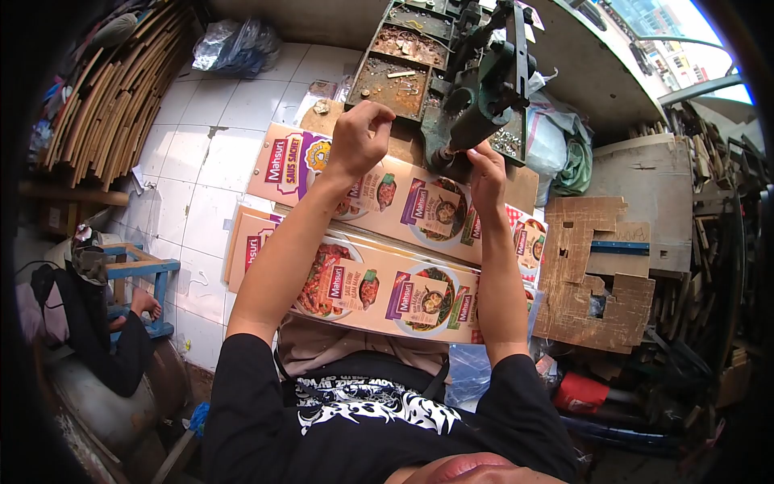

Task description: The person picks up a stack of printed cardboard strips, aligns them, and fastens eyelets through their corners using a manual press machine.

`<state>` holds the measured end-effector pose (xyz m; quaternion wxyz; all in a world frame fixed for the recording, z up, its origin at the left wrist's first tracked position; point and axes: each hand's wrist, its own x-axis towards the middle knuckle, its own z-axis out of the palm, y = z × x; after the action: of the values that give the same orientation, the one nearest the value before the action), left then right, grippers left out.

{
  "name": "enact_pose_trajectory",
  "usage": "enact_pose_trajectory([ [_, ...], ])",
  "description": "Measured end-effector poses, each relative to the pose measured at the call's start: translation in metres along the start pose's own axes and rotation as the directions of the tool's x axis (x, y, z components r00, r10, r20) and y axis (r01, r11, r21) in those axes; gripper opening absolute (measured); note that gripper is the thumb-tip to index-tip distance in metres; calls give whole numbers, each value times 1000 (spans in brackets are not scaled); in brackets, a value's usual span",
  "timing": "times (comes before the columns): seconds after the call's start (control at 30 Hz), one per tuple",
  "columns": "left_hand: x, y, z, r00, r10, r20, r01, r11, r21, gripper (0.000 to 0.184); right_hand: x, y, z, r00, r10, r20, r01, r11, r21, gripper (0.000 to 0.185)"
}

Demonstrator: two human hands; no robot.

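My left hand (pixel 364 139) is raised over the upper printed board, its fingers closed beside the metal parts tray (pixel 390 90); whatever it pinches is too small to make out. My right hand (pixel 487 171) is just right of the dark green press (pixel 481 113), fingertips together close to its lower end; any item between them is hidden. Under both forearms lies the upper printed board (pixel 278 171), reaching beneath the press. Nearer my body rests a stack of similar printed boards (pixel 367 286), with pictures of food on them.
Brown cardboard sheets (pixel 101 105) stand at the upper left. A blue stool (pixel 153 266) and another person's foot (pixel 143 305) are at the left. Worn cardboard (pixel 580 266) lies to the right, beside piled scraps. White sacks (pixel 552 133) stand behind the press.
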<state>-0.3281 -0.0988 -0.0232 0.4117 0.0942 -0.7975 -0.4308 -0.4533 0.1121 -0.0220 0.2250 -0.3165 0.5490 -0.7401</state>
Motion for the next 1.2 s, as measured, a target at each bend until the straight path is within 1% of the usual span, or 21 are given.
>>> enact_pose_trajectory([
  [0.23, 0, 2, -1, 1000, -13, 8, 13, 1000, 2, 11, -1, -4, 5, 1000, 4, -10, -4, 1000, -27, 26],
  [0.3, 0, 3, -1, 1000, -15, 8, 15, 1000, 2, 11, -2, -7, 7, 998, 60, -2, -60, 997, 52, 24],
  [0.43, 0, 1, 0, 1000, 3, -2, -3, 1000, 7, 11, -2, -8, 8, 998, 58, -17, -57, 997, 55, 23],
  [0.53, 0, 0, 0, 1000, 2, 0, -2, 1000, 2, 11, -2, -7, 6, 996, 83, -23, -80, 992, 97, 23],
  [0.6, 0, 0, 0, 1000, -7, 1, 7, 1000, 0, 11, 0, 1, 0, 999, 19, -50, -15, 996, 87, 24],
  [0.93, 1, 2, 0, 1000, -13, 4, 13, 1000, -2, 11, 1, 3, -2, 999, 8, -38, -6, 999, 52, 22],
  [1.0, 1, 2, 0, 1000, -14, 5, 14, 1000, -3, 11, 1, 8, -6, 999, 10, -32, -10, 1000, 5, 18],
  [1.2, 0, 1, 0, 1000, -7, 5, 7, 1000, 4, 11, -2, 4, -2, 1000, 12, -4, -12, 999, -42, 17],
])
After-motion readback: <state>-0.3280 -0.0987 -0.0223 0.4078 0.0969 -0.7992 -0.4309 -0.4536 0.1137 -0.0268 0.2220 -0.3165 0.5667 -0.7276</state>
